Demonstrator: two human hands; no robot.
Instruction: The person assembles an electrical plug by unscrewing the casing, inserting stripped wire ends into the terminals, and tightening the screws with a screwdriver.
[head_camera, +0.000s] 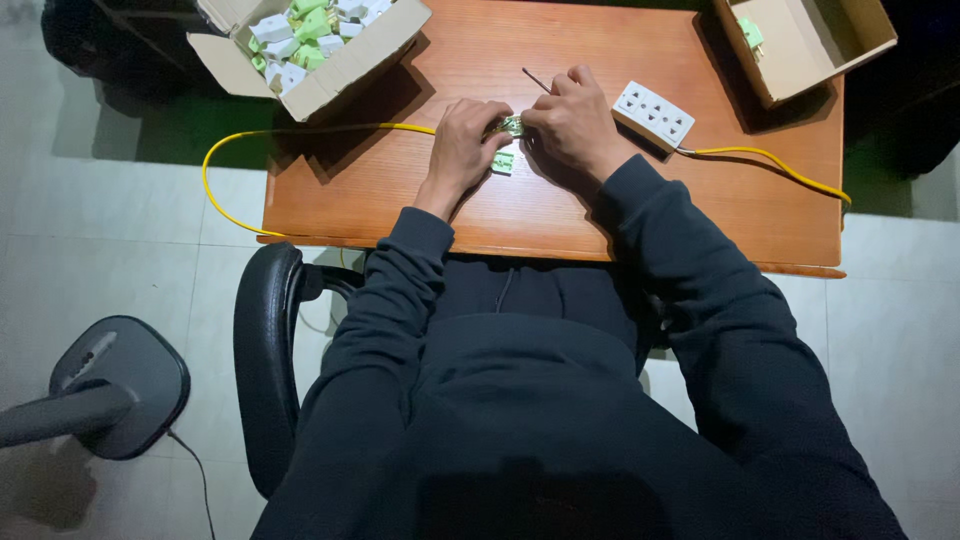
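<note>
My left hand (464, 143) and my right hand (572, 118) meet over the middle of the wooden table (400, 200). Together they pinch a small green and metal plug part (511, 125) at the end of a yellow cable (300, 130). My right hand also grips a thin dark screwdriver (536, 80) whose shaft sticks up and to the left. A small white and green piece (502, 162) lies on the table just under my left fingers. A white multi-socket block (653, 115) rests to the right of my right hand, with a second yellow cable (770, 160) leaving it.
An open cardboard box (330, 70) full of white and green plug parts sits at the table's far left. Another open box (800, 40), holding one green part, stands at the far right. A black chair arm (262, 340) and a grey fan base (120, 385) are on my left.
</note>
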